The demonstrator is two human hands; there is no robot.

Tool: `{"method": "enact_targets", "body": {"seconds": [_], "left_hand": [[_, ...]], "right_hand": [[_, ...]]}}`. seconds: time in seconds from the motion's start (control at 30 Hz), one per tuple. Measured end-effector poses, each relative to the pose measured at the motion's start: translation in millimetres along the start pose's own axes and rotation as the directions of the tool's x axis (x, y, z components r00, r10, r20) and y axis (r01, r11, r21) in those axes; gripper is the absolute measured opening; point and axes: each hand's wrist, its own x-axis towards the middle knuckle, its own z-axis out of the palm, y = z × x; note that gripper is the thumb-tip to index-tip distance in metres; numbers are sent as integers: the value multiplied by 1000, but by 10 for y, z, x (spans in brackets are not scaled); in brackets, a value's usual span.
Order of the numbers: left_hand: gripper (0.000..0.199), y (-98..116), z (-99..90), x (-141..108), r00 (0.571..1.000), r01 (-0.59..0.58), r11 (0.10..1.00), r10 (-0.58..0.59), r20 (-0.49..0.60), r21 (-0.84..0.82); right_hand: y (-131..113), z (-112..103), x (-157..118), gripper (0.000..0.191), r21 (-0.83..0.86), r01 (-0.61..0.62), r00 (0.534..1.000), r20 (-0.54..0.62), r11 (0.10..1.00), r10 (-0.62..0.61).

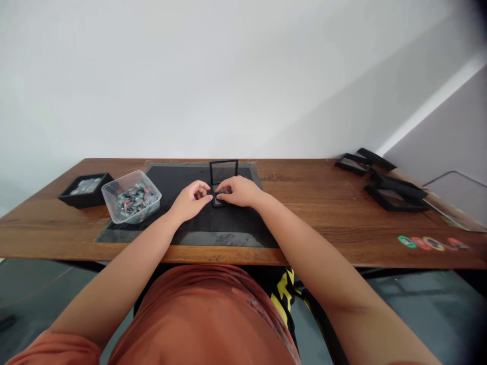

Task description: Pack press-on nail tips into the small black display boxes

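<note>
A brown wooden bench spans the frame below a pale wall, a dark mat near its middle. On the mat, at frame centre, stands an opened black case. The left hand curls beside it, thumb and fingers parted, holding nothing visible. The right hand covers part of its base; whether those fingers pinch anything, I cannot tell. Discs at lower right are blurred.
</note>
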Motion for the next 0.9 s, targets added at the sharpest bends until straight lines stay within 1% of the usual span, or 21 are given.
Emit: {"method": "enact_targets", "body": {"seconds": [0.13,0.23,0.37,0.53,0.77,0.9], "left_hand": [[15,-66,3,7,997,-80,985,78,13,153],[12,-56,11,5,991,-136,963,130,39,231],[12,-42,16,-5,982,-190,924,175,73,331],[17,-59,4,-14,974,-228,863,203,105,450],[24,-61,-12,-5,961,-275,791,219,166,546],[29,-37,8,-18,951,-307,739,206,232,600]], "right_hand": [[21,-6,20,22,18,6,1000,10,1000,-6],[51,-12,41,18,50,28,999,28,998,-29],[73,-23,49,17,86,42,998,36,995,-45],[66,-43,38,15,111,50,997,54,993,-56],[68,-111,29,17,102,37,995,87,994,-46],[111,-192,23,15,106,35,987,151,994,-51]]}}
